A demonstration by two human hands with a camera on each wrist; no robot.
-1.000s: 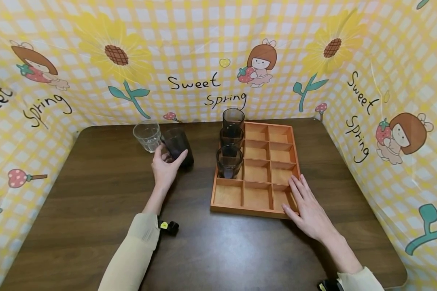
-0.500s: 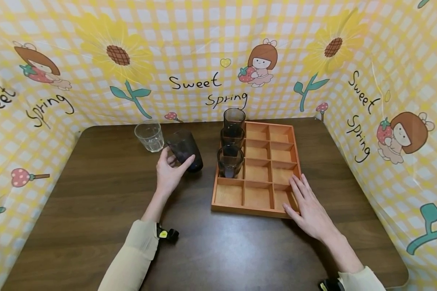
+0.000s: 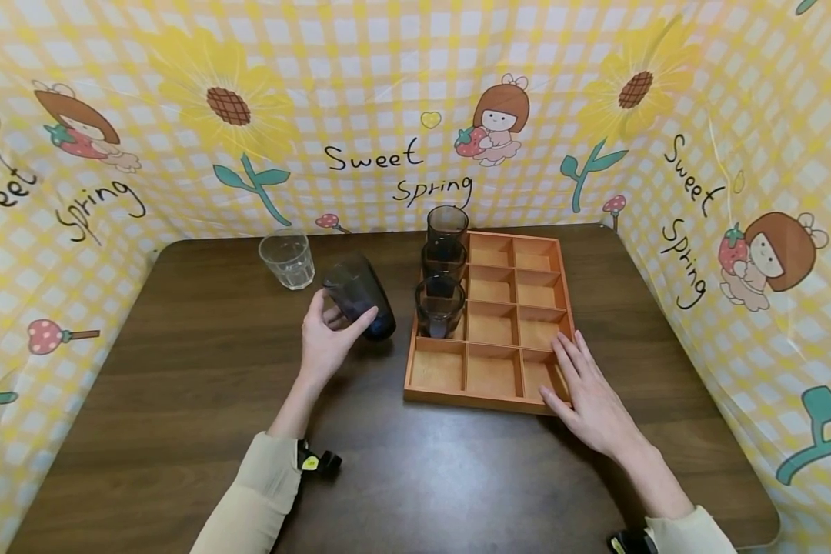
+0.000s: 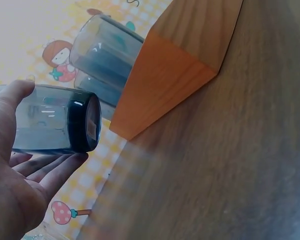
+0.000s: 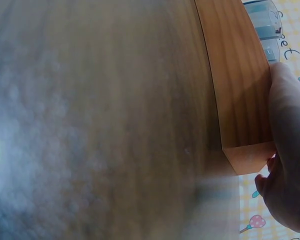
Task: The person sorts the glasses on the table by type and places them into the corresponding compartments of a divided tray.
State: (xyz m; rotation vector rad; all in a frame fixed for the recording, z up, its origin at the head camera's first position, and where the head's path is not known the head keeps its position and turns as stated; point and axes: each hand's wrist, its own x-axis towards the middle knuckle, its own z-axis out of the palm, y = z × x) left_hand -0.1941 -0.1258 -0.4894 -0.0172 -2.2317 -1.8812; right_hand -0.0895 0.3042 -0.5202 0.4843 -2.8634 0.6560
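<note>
A dark tinted drinking glass (image 3: 362, 296) is tilted in my left hand (image 3: 327, 338), thumb on one side and fingers on the other. In the left wrist view its thick base (image 4: 87, 122) points toward the wooden tray's side. The divided wooden tray (image 3: 478, 402) has three similar dark glasses standing in its left column: a front one (image 3: 440, 308), a middle one (image 3: 444, 260) and a back one (image 3: 448, 221). My right hand (image 3: 592, 404) rests on the tray's front right corner with fairly straight fingers along the right side and its thumb over the front right compartment.
A clear glass (image 3: 288, 261) stands on the dark wooden table (image 3: 180, 369) behind and left of my left hand. Checked yellow-and-white cloth (image 3: 360, 77) hangs along the back and both sides of the table. The tray's other compartments hold no glasses.
My left hand has moved the dark glass right and a little toward me, away from the clear glass, tilting it more. My right hand keeps its place on the tray.
</note>
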